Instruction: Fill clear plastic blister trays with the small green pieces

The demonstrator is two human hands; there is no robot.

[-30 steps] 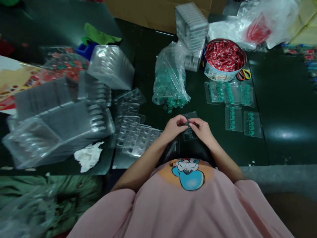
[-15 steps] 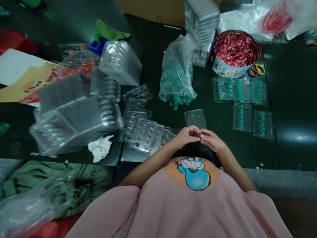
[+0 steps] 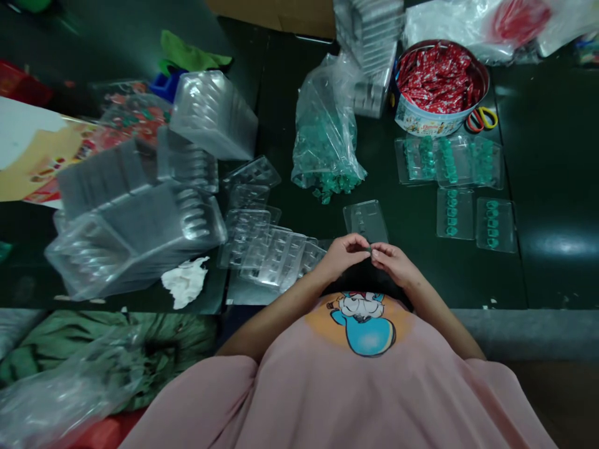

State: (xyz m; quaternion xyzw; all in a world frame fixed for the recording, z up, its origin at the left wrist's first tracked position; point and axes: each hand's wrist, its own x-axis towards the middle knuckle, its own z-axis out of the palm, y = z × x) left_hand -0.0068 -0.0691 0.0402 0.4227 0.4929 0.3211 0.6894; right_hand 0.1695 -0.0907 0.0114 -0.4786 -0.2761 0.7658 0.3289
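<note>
**Dark green counter (image 3: 281, 143), stacked clear trays, both hands at one tiny green piece**

Biggest first: bulky stacks of clear molded plastic trays (image 3: 154, 218) at left on the counter. Clear crinkled plastic bag (image 3: 322, 125) in the middle, mouth toward the person, green bits spilling out. Round metal tin with printed side (image 3: 428, 121), full of red packets, far right. Left hand (image 3: 344, 255) and right hand (image 3: 397, 265) meet near the counter's near edge, thumb and fingertips of each closed in a pinch on the small dark-green piece (image 3: 369, 250). Piece is at the near end of a single thin clear plastic tray (image 3: 367, 219), which lies flat. Clear trays with rows of green pieces (image 3: 452, 215) off to the right.

Handling, my guess: tray light, thin, bendy, could slide or crack if pressed; best held by its flat rim. Piece likely very light, hard, smooth, so slippery; best pinched at the edges, fingertips only.

Hard to see: piece mostly covered by fingertips, shape unreadable. Tray's near end partly behind the fingers; contents of its small hollows unclear. Bag's wrinkles and glare blur what's inside. Red bundle in clear wrap (image 3: 519, 22) cut off at top.
</note>
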